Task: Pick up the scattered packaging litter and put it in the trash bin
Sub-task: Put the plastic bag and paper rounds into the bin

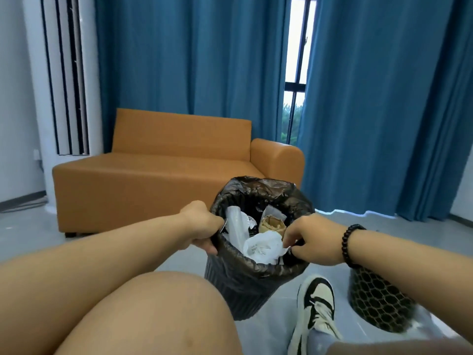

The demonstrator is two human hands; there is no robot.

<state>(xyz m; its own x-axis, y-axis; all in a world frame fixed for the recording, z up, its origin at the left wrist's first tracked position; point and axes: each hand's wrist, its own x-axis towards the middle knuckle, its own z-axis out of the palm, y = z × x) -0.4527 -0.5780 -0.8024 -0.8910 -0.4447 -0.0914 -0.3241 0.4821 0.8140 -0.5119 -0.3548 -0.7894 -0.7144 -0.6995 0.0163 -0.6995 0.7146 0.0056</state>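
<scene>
Gripping trash bin (pixel 253 283) rim, left hand (pixel 202 226) and right hand (pixel 316 242).

Soft, even daylight enters through the narrow strip of window (pixel 297 73) between the heavy blue curtains (pixel 192 60), blown out to white at its top, while the wide-angle lens bows the frame edges and the glossy grey floor (pixel 332 221) shows pale glare.
</scene>
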